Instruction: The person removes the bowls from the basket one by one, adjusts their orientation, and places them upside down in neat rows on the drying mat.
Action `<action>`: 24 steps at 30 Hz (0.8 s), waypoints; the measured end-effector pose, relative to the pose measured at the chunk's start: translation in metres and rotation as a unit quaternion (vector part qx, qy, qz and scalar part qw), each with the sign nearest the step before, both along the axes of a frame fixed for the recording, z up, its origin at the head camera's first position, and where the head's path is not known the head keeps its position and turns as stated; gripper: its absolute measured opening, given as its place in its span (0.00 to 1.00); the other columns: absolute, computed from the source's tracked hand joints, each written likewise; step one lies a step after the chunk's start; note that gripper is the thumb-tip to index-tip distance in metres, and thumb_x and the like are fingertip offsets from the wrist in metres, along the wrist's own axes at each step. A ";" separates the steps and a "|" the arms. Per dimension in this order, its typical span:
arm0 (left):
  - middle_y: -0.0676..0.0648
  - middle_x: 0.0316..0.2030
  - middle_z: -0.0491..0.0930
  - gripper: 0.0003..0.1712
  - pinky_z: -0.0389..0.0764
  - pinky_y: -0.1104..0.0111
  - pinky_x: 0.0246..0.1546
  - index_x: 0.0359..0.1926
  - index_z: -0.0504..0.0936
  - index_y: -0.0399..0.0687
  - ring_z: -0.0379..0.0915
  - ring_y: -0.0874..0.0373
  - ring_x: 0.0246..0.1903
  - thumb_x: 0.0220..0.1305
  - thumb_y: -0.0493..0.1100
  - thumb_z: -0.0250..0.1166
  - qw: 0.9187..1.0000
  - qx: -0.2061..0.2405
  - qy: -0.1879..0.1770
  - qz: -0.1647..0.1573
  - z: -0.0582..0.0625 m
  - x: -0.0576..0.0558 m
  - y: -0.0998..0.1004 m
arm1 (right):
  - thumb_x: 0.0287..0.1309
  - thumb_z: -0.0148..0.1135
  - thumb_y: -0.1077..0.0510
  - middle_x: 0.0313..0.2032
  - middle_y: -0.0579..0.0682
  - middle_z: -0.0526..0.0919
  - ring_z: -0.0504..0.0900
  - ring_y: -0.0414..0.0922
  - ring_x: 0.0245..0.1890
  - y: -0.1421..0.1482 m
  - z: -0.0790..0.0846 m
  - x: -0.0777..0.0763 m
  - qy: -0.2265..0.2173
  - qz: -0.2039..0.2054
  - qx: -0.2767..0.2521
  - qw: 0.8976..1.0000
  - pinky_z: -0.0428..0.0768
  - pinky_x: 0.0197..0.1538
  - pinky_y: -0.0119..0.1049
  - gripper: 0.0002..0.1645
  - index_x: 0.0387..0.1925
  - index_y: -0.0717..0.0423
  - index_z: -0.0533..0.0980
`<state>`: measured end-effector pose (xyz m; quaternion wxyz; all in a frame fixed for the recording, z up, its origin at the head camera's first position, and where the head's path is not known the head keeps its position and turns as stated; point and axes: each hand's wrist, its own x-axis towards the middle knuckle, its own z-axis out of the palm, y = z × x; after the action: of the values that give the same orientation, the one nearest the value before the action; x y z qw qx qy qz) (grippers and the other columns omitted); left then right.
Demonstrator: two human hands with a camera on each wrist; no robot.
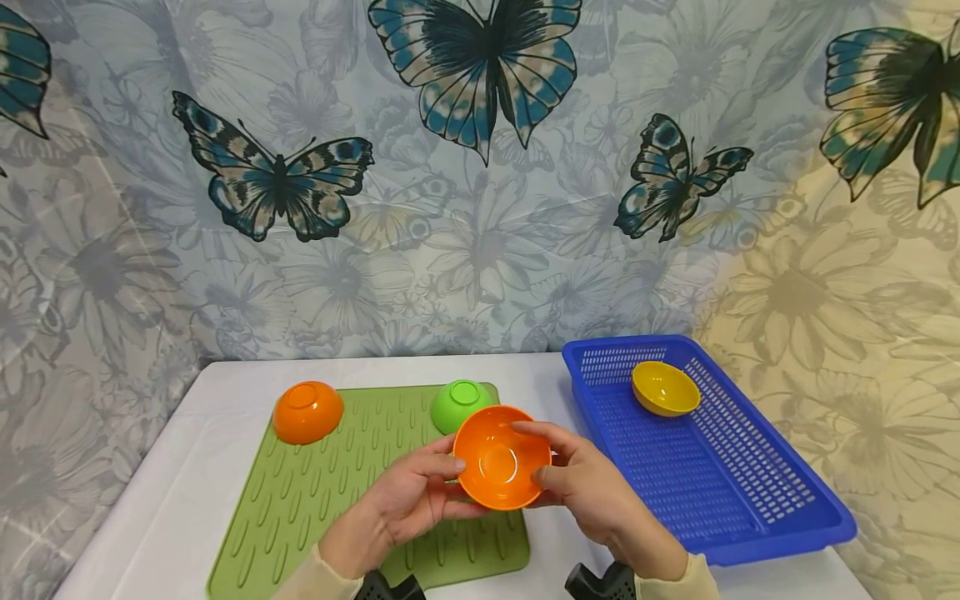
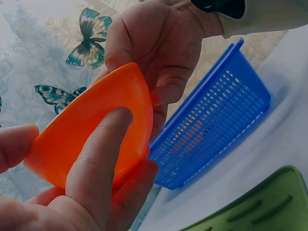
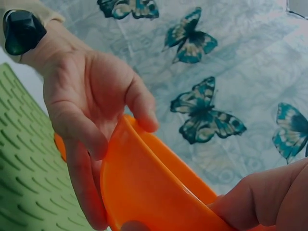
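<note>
Butterfly-print cloth (image 1: 487, 250) backs the table (image 1: 183, 475) on my feed: left hand (image 1: 416, 492) and right hand (image 1: 592, 483) grip an orange bowl (image 1: 498, 467) above the mat's (image 1: 330, 475) right edge, near an overturned green bowl (image 1: 455, 408); a basket (image 1: 705, 483) holds a yellow bowl (image 1: 666, 389).

Item 1: table with a plain white top (image 1: 183, 471), filling the lower part of my head view; I read its far edge running straight across the middle of the frame. Item 2: flat, rounded-corner green mat with rows of raised oblong ridges (image 1: 296, 496), lying on the white at lower centre-left, its near left corner cut by my frame. Item 3: rectangular blue plastic basket with perforated walls (image 1: 675, 471), standing lower right; I count bare white between it and the mat.
</note>
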<state>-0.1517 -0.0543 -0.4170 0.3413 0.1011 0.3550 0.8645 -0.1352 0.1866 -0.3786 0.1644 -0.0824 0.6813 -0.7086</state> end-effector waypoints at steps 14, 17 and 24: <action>0.32 0.61 0.71 0.40 0.76 0.44 0.51 0.76 0.55 0.35 0.76 0.39 0.53 0.63 0.29 0.57 0.997 -0.047 0.008 0.065 0.000 0.002 -0.007 | 0.62 0.59 0.69 0.65 0.67 0.65 0.75 0.60 0.56 0.008 0.015 0.004 0.036 -0.037 0.037 0.998 0.83 0.47 0.51 0.34 0.70 0.61 0.66; 0.33 0.59 0.73 0.41 0.78 0.45 0.48 0.76 0.57 0.36 0.79 0.41 0.49 0.62 0.29 0.59 0.992 -0.081 0.024 0.097 0.001 0.002 -0.009 | 0.65 0.58 0.68 0.63 0.64 0.68 0.74 0.59 0.57 0.011 0.020 0.006 0.045 -0.069 0.030 0.996 0.83 0.48 0.50 0.32 0.70 0.59 0.67; 0.34 0.61 0.69 0.44 0.82 0.50 0.44 0.75 0.62 0.41 0.77 0.42 0.50 0.57 0.25 0.64 0.963 -0.182 0.109 0.167 0.008 0.004 -0.011 | 0.72 0.47 0.64 0.61 0.68 0.71 0.75 0.64 0.58 0.021 0.014 0.002 -0.101 0.037 -0.193 0.975 0.76 0.56 0.57 0.30 0.73 0.57 0.57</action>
<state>-0.1475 -0.0657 -0.4092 0.1641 0.0706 0.5530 0.8138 -0.1330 0.2073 -0.3648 0.2394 -0.0655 0.5076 -0.8251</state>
